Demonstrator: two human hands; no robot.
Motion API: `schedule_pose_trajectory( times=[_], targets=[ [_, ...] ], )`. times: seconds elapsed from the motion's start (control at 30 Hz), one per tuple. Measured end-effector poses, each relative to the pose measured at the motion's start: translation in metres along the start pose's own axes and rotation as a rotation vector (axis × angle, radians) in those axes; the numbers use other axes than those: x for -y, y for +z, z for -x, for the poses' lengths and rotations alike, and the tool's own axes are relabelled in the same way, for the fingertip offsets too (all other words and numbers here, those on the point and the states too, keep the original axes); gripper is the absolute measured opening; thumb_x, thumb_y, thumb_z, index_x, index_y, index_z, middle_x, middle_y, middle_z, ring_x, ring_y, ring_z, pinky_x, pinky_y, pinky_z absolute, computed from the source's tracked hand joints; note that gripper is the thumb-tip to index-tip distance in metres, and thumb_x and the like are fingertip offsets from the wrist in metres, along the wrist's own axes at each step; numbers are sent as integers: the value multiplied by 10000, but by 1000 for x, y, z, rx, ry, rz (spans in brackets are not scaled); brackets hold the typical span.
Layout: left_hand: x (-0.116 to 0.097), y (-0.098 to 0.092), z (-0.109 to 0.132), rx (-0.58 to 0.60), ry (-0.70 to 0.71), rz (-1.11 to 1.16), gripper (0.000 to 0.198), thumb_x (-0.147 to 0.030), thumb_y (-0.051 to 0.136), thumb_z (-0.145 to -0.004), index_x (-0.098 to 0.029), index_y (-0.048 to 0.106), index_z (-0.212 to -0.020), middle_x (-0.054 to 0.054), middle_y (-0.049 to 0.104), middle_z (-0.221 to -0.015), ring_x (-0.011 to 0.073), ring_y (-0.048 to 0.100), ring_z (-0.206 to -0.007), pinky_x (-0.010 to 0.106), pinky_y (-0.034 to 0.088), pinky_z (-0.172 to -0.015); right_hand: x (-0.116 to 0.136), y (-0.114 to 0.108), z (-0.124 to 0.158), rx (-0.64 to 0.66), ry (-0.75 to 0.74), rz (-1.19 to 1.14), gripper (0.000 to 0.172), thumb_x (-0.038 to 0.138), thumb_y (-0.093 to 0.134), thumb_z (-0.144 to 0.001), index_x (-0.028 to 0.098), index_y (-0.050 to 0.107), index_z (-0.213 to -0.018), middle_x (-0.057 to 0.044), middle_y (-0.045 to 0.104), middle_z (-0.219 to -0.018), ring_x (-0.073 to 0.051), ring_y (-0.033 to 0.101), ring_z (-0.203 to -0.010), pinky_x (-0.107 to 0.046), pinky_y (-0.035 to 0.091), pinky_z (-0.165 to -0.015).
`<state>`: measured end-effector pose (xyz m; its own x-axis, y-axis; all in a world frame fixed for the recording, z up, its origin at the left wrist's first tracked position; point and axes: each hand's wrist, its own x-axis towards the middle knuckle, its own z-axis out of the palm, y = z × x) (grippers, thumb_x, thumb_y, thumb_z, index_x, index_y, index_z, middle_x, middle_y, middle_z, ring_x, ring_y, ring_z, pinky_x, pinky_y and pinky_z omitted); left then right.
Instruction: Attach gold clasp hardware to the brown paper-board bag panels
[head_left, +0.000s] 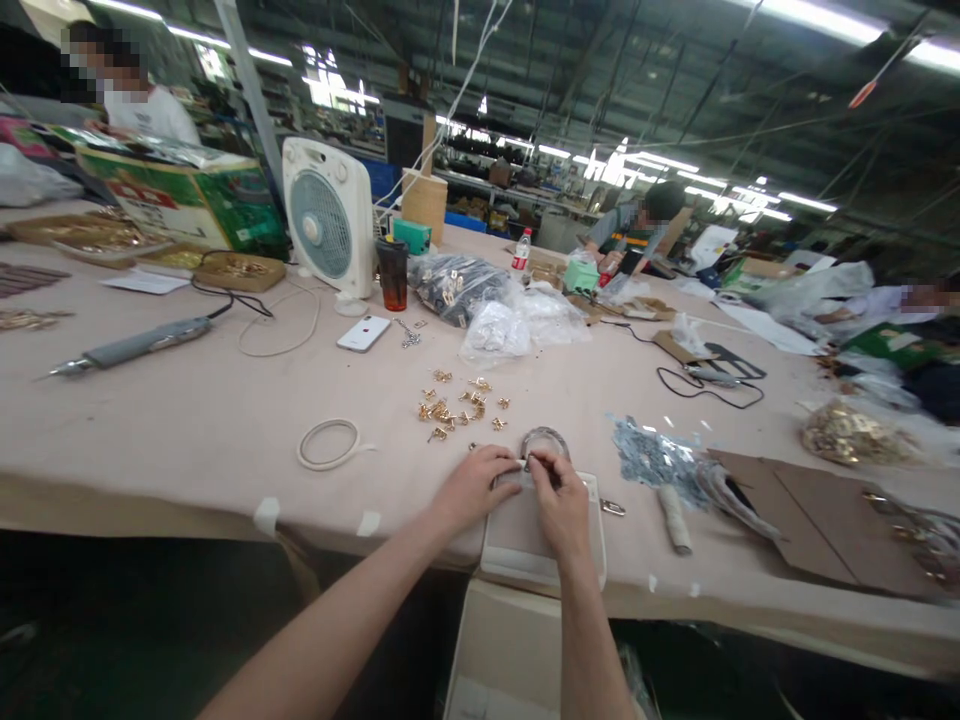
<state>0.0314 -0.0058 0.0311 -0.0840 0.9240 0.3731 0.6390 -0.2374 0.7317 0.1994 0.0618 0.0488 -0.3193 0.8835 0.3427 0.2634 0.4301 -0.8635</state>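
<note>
Grey looped band (546, 432) is lying on the table (240, 430) just beyond the far edge of a pale flat panel (517, 545), and I am viewing both through the head camera. Left hand (476, 485) is reaching in with its fingertips bent together; right hand (561, 495) is pinching with thumb and index finger at the loop's near side. Fingertips are almost meeting; I cannot tell what either hand is gripping, since the spot is too small.

Just right of the panel, a metal clasp (613, 508) is lying flat. Gold-toned fittings (442, 411) are lying scattered beyond the left hand, and a pale coil (324, 465) is resting farther left. Rightward, grey chips (652, 450) are spreading near a pale roll (674, 520). Farther back, a phone (364, 333) is lying near a white fan (330, 215), which is standing upright.
</note>
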Motion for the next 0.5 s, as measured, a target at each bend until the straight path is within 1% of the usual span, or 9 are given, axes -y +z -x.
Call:
schedule_pose_trajectory(
  times=[0.13,0.23,0.37,0.5],
  targets=[
    [0,4,-1,-21,36,12,255,-286,714,-944,-232,751,-1191,82,723,-1247,232,632,-1207,424,507,-1095,-10,6,4,-38,-61,95,248,423,604,-982,243,738,-1088,-86,752,-1088,-272,677,-1013,-441,516,-947],
    [-1,5,0,-40,32,15,205,-290,697,-958,-224,756,-1143,80,736,-1195,226,645,-1172,408,508,-1085,-13,8,6,-46,-95,124,245,424,592,-991,249,732,-1090,-84,746,-1085,-277,666,-1020,-446,506,-956],
    [-4,7,0,-62,16,-1,158,-284,676,-972,-211,752,-1089,77,740,-1160,224,648,-1143,403,505,-1075,-13,9,6,-39,-88,163,231,409,590,-992,249,730,-1080,-84,740,-1087,-281,657,-1030,-447,492,-962],
    [-5,8,0,-56,-1,-34,132,-259,650,-986,-197,739,-1060,78,740,-1149,228,641,-1141,406,507,-1065,-12,10,6,-38,-78,165,225,405,596,-989,248,727,-1083,-80,735,-1093,-281,655,-1046,-448,483,-977]
  ],
)
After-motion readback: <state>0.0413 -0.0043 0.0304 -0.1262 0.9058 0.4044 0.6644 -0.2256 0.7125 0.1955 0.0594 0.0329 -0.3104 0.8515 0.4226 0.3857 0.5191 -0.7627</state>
